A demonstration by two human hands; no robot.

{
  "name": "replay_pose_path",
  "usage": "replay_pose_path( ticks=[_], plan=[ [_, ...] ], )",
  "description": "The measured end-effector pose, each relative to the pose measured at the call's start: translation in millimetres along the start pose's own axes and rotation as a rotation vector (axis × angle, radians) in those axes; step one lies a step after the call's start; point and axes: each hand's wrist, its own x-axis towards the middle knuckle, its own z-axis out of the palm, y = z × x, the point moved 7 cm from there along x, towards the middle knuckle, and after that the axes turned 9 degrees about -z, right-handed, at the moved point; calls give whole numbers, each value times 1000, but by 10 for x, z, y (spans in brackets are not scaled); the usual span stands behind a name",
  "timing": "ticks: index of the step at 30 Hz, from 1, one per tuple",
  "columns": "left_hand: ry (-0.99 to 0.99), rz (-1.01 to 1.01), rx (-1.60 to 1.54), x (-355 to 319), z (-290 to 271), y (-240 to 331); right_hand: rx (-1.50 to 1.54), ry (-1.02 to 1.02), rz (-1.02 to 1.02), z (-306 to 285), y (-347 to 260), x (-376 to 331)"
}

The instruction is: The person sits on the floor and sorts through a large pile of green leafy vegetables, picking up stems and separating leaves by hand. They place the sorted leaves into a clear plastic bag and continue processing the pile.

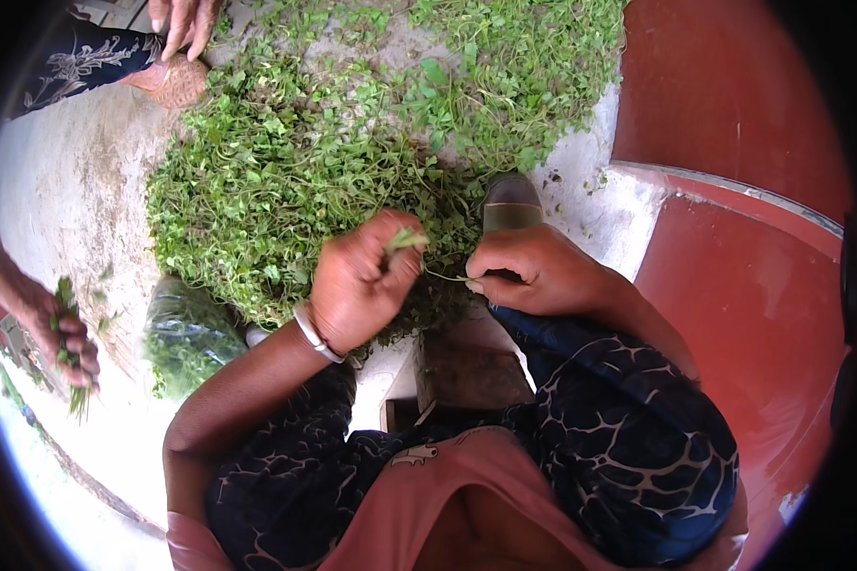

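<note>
My left hand (pixel 364 284), a pale bangle (pixel 316 333) at its wrist, is closed around a small bunch of green stems (pixel 407 240). It looks slightly blurred. To its right, my right hand (pixel 543 271) pinches the end of a thin stem (pixel 446 277) between thumb and forefinger. That stem runs across the gap toward my left hand; where its other end lies is hidden. Just beyond both hands spreads a large heap of leafy green plants (pixel 267 190) on the floor.
A dark boot (pixel 511 202) stands at the heap's near right edge. At left, another person's hand (pixel 48 328) holds a bunch of greens; a further hand (pixel 183 24) is at the top left. A clear plastic bag (pixel 189 333) lies left of my knee. Red panels (pixel 733 314) border the right.
</note>
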Motion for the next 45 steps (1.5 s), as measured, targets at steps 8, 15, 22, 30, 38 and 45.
replay_pose_path(
  ticks=[8,15,22,30,38,45],
  plan=[
    [69,-509,-495,277,-640,-149,648,73,222,57,218,-111],
    [-121,-461,-777,341,-624,-23,704,104,257,56,266,-166],
    [-325,-413,-288,45,37,-208,589,1,283,150,233,-53],
    [-461,-144,63,-230,348,-109,481,-5,222,205,311,-29],
    [-294,-626,-481,-159,-116,-342,266,-211,74,360,246,-6],
    [-194,-557,-740,-153,-622,-377,-71,-177,238,339,561,5]
  ],
)
